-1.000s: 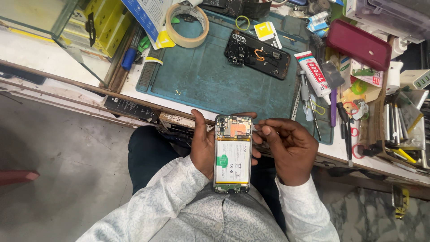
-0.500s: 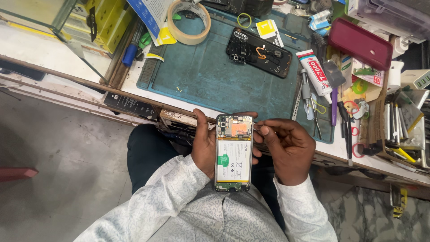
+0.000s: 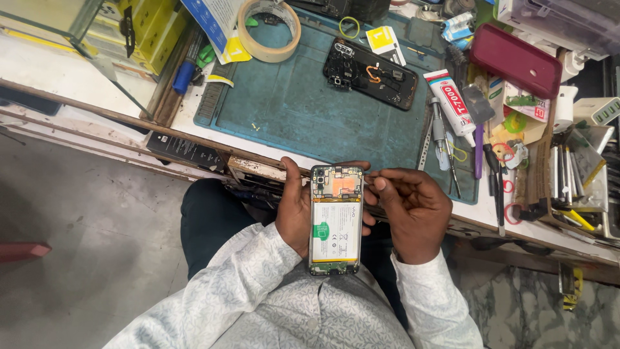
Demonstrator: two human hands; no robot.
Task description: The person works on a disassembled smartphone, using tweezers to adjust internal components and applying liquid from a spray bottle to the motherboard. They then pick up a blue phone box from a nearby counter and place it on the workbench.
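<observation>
An opened phone (image 3: 335,220), its back cover off, shows a white battery and a circuit board with a copper patch at the top. My left hand (image 3: 294,210) grips it from behind over my lap, thumb on its left edge. My right hand (image 3: 410,210) sits just right of the phone's top, fingers pinched together near the board. Something thin may be pinched in them; I cannot tell what.
A teal work mat (image 3: 310,103) covers the bench ahead. On it lies a black phone back frame (image 3: 371,72). A tape roll (image 3: 268,29), a glue tube (image 3: 450,103), a maroon case (image 3: 515,59) and several screwdrivers (image 3: 445,145) are around.
The phone and both hands have stayed almost still. My right fingers shifted slightly at the top right corner of the phone.
</observation>
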